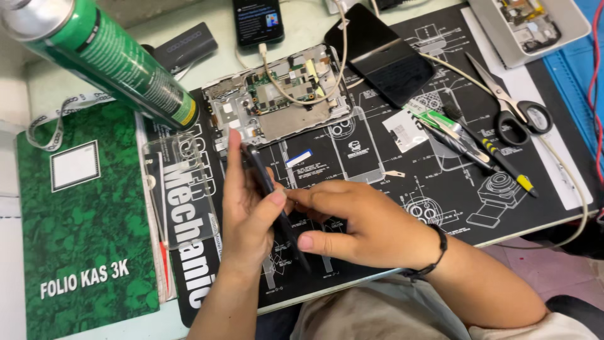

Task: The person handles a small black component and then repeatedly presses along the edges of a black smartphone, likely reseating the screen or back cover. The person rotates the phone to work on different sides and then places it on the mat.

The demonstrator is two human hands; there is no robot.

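Note:
My left hand (246,208) holds a thin dark phone panel (267,189) on edge above the black work mat (440,189), fingers along its left side and thumb on its right face. My right hand (358,223), with a black band at the wrist, meets it from the right, fingertips pressed against the panel near its middle. Behind the hands lies an opened phone frame (277,97) with its circuit board exposed and a pale cable looped over it.
A green spray can (100,60) leans at upper left above a green notebook (82,233). A clear phone case (179,189) lies beside my left hand. A black panel (384,56), scissors (513,107), tweezers and a screwdriver (478,141), a grey parts tray (535,28) and two phones at the far edge.

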